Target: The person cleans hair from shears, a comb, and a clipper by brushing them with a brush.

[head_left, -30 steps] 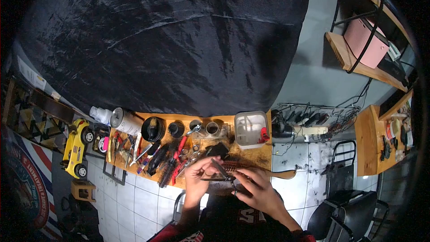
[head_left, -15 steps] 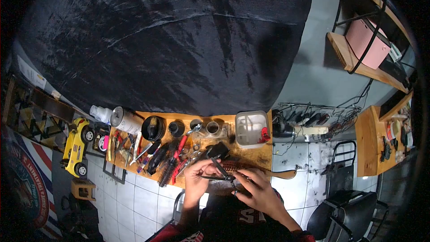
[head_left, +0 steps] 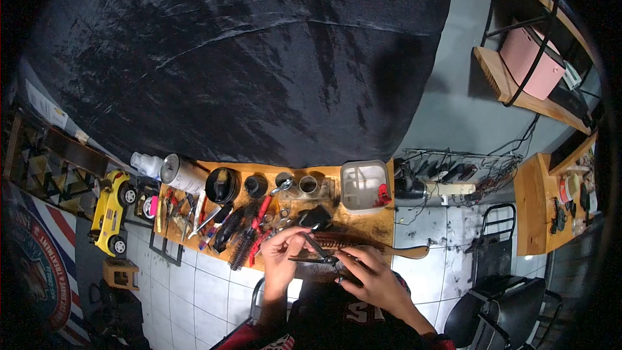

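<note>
My right hand grips a black hinged tool near its pivot. Its two narrow arms spread in a V towards my left hand; whether it is a razor or scissors I cannot make out. The fingers of my left hand are closed at the end of the upper arm, where a small bright glint shows. Just behind the tool lies a wooden-handled brush along the table's front edge. Part of a grey comb shows beneath the tool.
Scissors, a round brush and several other tools crowd the wooden table to the left. Behind them stand a black bowl, cups and a spray can. A clear plastic tub is at the right end.
The upper arm of the hinged tool has swung down, narrowing the V. My left hand has shifted slightly with it; my right hand has stayed nearly still.
</note>
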The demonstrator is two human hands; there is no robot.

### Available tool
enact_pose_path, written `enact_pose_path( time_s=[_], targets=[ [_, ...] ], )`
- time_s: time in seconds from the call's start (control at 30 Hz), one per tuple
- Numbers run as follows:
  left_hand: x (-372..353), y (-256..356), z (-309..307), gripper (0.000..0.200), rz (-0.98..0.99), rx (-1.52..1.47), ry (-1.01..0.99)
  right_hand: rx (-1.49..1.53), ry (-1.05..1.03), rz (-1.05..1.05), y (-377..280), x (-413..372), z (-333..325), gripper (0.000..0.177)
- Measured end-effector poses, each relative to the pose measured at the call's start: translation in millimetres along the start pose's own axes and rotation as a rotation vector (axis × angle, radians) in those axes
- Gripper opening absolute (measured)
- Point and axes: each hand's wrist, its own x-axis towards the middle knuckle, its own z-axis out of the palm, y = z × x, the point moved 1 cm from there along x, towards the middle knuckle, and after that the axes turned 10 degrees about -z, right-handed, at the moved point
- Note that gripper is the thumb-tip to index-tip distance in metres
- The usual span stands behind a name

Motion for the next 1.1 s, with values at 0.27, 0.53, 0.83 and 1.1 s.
enact_pose_path(
  time_s=[0.27, 0.53, 0.83, 1.1],
  targets=[
    [4, -1, 2, 0.045, -0.072, -0.425, 0.059, 0.058, 0.099, 0.041, 4, -3, 0, 0.047],
    [1, 0, 4, 0.036, 0.031, -0.368, -0.026, 0.035, 0.192, 0.090, 1, 0, -9, 0.051],
    [-3, 1, 6, 0.027, 0.093, -0.092, -0.165, -0.007, 0.177, 0.062, 5, -1, -7, 0.051],
    [-3, 1, 5, 0.017, 0.030, 0.018, -0.016, 0.008, 0.136, 0.078, 7, -4, -5, 0.057]
  ],
)
